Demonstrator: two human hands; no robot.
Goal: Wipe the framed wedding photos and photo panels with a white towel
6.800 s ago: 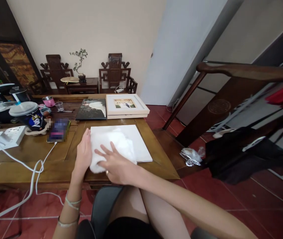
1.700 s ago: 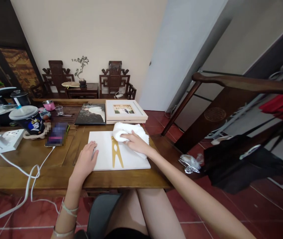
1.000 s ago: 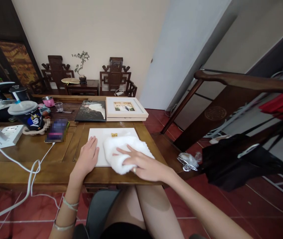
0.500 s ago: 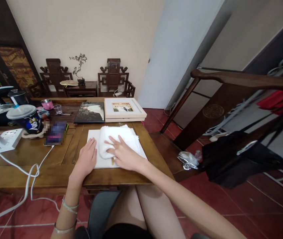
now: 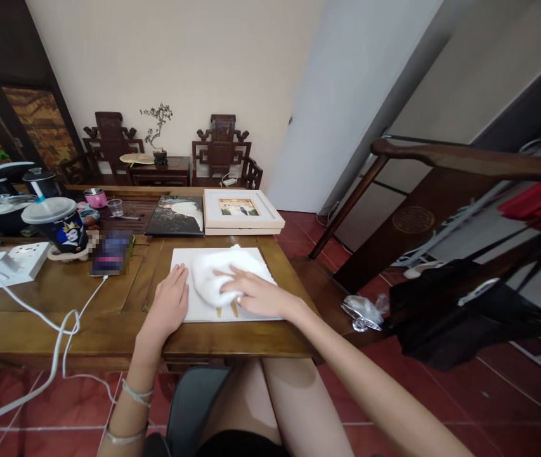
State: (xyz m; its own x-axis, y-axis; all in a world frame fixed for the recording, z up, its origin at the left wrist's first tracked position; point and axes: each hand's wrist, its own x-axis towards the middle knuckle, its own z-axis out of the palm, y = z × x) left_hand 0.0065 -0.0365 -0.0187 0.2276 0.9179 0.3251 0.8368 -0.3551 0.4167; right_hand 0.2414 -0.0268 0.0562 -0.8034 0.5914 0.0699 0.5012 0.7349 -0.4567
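Observation:
A flat white board (image 5: 202,311) with small gold marks near its front edge lies at the edge of the wooden table. On it rests a folded white cloth (image 5: 206,279), which covers much of the board's middle. My right hand (image 5: 254,293) lies on the cloth with its fingers spread, pressing from above; a ring shows on it, and the fingers are a little blurred. At the board's left edge my left hand (image 5: 171,301) rests flat, fingers stretched out, partly on the board and partly on the table.
Behind the board lie a dark picture panel (image 5: 175,214) and a white framed photo (image 5: 270,219). To the left stand a lidded drink cup (image 5: 70,231), a phone (image 5: 112,252) on a charging cable, and a power strip (image 5: 25,260). A wooden chair (image 5: 406,216) stands at the right.
My right hand has slid right and slightly toward me. The cloth has shifted with it and bunched up, baring more gold marks. My left hand stays at the board's edge.

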